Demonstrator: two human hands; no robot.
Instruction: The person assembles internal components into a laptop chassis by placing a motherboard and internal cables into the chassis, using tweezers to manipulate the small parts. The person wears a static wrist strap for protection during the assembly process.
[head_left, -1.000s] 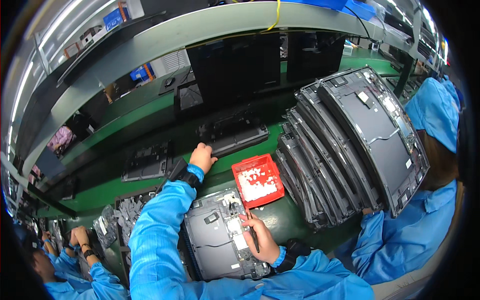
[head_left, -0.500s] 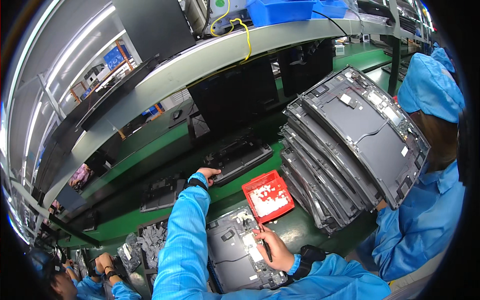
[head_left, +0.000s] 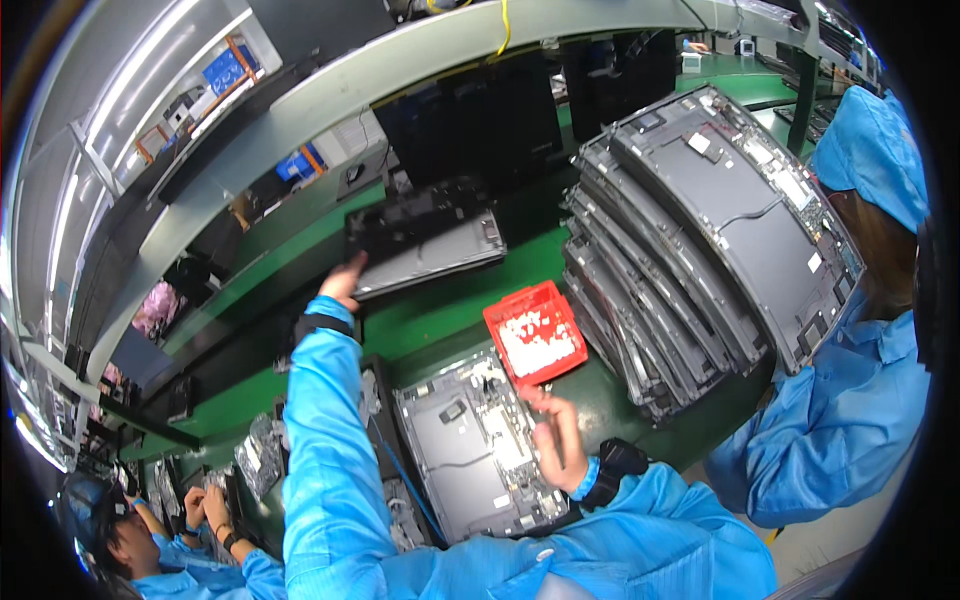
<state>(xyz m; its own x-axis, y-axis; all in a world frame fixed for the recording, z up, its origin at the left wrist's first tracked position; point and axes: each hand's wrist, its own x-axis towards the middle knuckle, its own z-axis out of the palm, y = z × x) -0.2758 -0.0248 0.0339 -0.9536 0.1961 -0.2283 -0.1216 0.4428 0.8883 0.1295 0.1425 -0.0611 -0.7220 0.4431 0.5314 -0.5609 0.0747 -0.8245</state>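
My left hand grips the left end of a grey and black laptop casing on the green bench. That casing is smeared by motion, its upper part most of all. Close to me lies an open laptop base, its inner side up, with a circuit board along its right part. Over the right edge of this base is my right hand, fingers curled and blurred. Whatever it holds is hidden. Just beyond the base, a red bin contains many small white pieces.
A tall, leaning stack of laptop bases stands at the right, beside a co-worker in blue. Another person works at lower left. A shelf beam crosses above the bench. Bagged parts lie left of my arm.
My left hand and the laptop casing have moved left and farther away. My right hand has lifted and turned; the dark slim tool seen in it earlier no longer shows. The view has shifted.
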